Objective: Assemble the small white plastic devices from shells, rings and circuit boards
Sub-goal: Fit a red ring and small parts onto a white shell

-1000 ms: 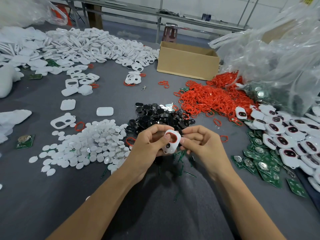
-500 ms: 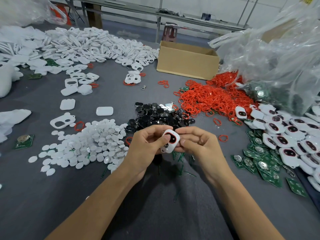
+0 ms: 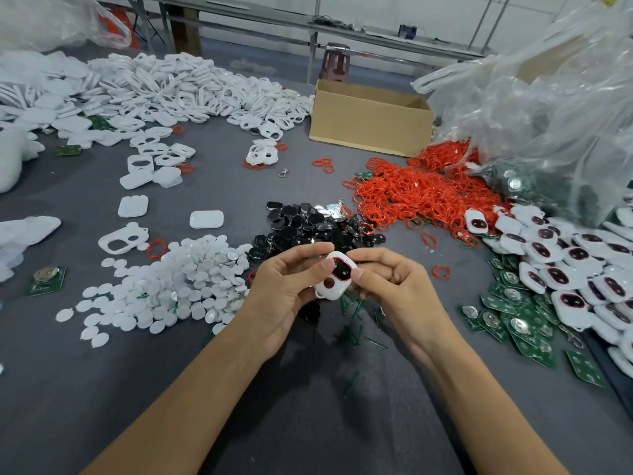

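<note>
Both my hands hold one small white shell (image 3: 335,278) with a red ring and a black insert in its upper window, just above the grey table. My left hand (image 3: 287,282) grips its left side, thumb on the front face. My right hand (image 3: 394,282) pinches its right edge between thumb and fingers. The shell's lower round hole shows open. Red rings (image 3: 411,193) lie heaped behind, black inserts (image 3: 315,228) right behind my hands, green circuit boards (image 3: 513,313) at my right, white shells (image 3: 178,90) piled far left.
White round discs (image 3: 178,282) spread at my left. Shells fitted with rings and black inserts (image 3: 565,262) pile up at the right edge. A cardboard box (image 3: 370,121) stands at the back, and clear plastic bags (image 3: 548,80) at the back right. Green slivers (image 3: 352,323) lie under my hands.
The shell's upper window, showing only the red ring a second ago, now holds a black insert. Both hands have kept hold of the shell and shifted slightly up.
</note>
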{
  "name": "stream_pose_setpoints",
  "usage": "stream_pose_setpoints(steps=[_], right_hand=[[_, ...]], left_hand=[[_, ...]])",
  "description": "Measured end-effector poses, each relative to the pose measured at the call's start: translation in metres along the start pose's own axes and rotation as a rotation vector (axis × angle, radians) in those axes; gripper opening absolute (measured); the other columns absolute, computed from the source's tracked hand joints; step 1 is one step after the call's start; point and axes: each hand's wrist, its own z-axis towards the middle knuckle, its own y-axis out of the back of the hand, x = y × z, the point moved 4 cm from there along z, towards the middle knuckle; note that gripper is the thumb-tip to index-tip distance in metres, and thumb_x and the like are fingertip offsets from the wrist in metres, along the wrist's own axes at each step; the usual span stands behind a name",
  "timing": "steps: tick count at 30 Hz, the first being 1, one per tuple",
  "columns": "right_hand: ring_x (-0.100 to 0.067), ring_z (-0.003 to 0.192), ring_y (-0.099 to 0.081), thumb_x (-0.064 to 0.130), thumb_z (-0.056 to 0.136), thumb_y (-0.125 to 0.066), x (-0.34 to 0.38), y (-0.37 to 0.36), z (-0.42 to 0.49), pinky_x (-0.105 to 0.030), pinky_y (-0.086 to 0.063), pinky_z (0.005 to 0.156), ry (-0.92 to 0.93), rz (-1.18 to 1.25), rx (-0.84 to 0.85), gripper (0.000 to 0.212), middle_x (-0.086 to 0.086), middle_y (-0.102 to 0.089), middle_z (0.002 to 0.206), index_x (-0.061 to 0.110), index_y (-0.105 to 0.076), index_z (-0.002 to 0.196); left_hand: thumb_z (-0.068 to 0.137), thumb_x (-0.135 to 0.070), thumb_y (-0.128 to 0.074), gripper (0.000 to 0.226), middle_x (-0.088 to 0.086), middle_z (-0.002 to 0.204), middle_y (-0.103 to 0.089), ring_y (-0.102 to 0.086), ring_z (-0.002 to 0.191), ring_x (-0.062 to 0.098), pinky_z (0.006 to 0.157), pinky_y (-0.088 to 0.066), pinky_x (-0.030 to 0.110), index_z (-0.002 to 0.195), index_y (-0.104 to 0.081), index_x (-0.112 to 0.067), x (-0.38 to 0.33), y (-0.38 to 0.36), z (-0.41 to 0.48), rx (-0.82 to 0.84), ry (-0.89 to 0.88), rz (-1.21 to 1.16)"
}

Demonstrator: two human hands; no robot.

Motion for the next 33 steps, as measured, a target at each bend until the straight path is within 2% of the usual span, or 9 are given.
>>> stream_pose_setpoints(steps=[4,7,11,18,23,25,27,29,33], right_hand=[[-0.014,0.071,-0.065,0.006,0.080,-0.070,0.001,-0.001,-0.001,-0.017,-0.049,0.066,0.007,0.035,0.001,0.018,-0.014,-0.073,0.084,0.012,-0.071,0.097],[-0.018,0.078,-0.068,0.013,0.069,-0.076,0.002,-0.003,-0.001,-0.019,-0.051,0.071,0.010,0.024,-0.008,0.029,-0.015,-0.074,0.088,0.007,-0.070,0.097],[-0.016,0.073,-0.068,0.005,0.068,-0.076,0.002,-0.003,-0.001,-0.019,-0.052,0.068,0.017,0.017,-0.045,0.028,-0.011,-0.072,0.084,0.004,-0.067,0.095],[-0.019,0.068,-0.065,0.008,0.068,-0.080,0.003,-0.003,-0.001,-0.023,-0.052,0.069,0.056,0.027,-0.026,0.033,-0.007,-0.070,0.073,0.013,-0.065,0.097],[-0.021,0.073,-0.068,0.011,0.067,-0.078,0.005,-0.003,-0.001,-0.027,-0.053,0.072,0.063,0.136,-0.002,0.034,-0.011,-0.073,0.081,0.012,-0.066,0.099],[-0.022,0.074,-0.069,0.010,0.068,-0.075,0.006,-0.003,-0.002,-0.026,-0.054,0.070,0.076,0.112,-0.042,0.033,-0.012,-0.074,0.084,0.010,-0.066,0.100],[-0.025,0.072,-0.068,0.006,0.071,-0.075,0.009,-0.002,-0.004,-0.031,-0.054,0.071,0.130,-0.008,-0.112,0.032,-0.010,-0.075,0.085,0.012,-0.066,0.101],[-0.030,0.071,-0.066,0.003,0.074,-0.077,0.016,-0.003,-0.008,-0.035,-0.051,0.071,0.252,-0.256,-0.180,0.032,-0.002,-0.075,0.083,0.020,-0.067,0.100],[0.001,0.088,-0.067,0.011,0.074,-0.078,0.025,-0.016,-0.017,-0.011,-0.045,0.079,0.488,-0.723,-0.186,0.036,0.018,-0.072,0.089,0.028,-0.063,0.101]], left_hand=[[0.066,-0.013,-0.072,0.025,0.008,0.090,-0.075,-0.071,0.078,0.015,0.065,-0.059,0.026,0.091,-0.076,-0.013,-0.001,-0.001,0.000,0.004,0.017,-0.010],[0.068,-0.012,-0.071,0.028,0.009,0.089,-0.075,-0.071,0.076,0.014,0.063,-0.058,0.026,0.096,-0.074,-0.009,-0.001,-0.001,-0.001,-0.005,-0.010,0.014],[0.069,-0.013,-0.072,0.029,0.010,0.089,-0.073,-0.070,0.077,0.016,0.065,-0.059,0.027,0.098,-0.073,-0.008,0.000,0.000,-0.001,0.003,-0.012,0.030],[0.074,-0.017,-0.068,0.024,0.008,0.092,-0.072,-0.068,0.079,0.013,0.067,-0.057,0.025,0.097,-0.073,-0.013,0.003,-0.002,-0.001,0.031,0.002,0.071],[0.072,-0.013,-0.068,0.027,0.008,0.094,-0.073,-0.069,0.079,0.015,0.070,-0.059,0.027,0.099,-0.071,-0.009,0.003,-0.004,0.001,0.084,0.105,-0.089],[0.074,-0.012,-0.070,0.022,0.008,0.090,-0.072,-0.068,0.081,0.017,0.074,-0.060,0.031,0.096,-0.068,-0.008,0.003,-0.002,0.001,0.014,0.017,0.018],[0.081,-0.007,-0.072,0.012,0.007,0.085,-0.072,-0.069,0.081,0.019,0.077,-0.060,0.036,0.092,-0.066,-0.007,0.002,0.000,-0.001,-0.069,-0.125,0.263],[0.089,-0.011,-0.067,0.004,0.006,0.083,-0.074,-0.071,0.080,0.019,0.072,-0.061,0.036,0.092,-0.069,-0.008,0.002,-0.003,-0.003,-0.073,-0.168,0.358],[0.089,-0.021,-0.065,0.016,0.009,0.087,-0.075,-0.071,0.071,0.014,0.062,-0.058,0.026,0.097,-0.068,-0.008,0.004,-0.010,-0.005,-0.022,-0.034,0.170]])
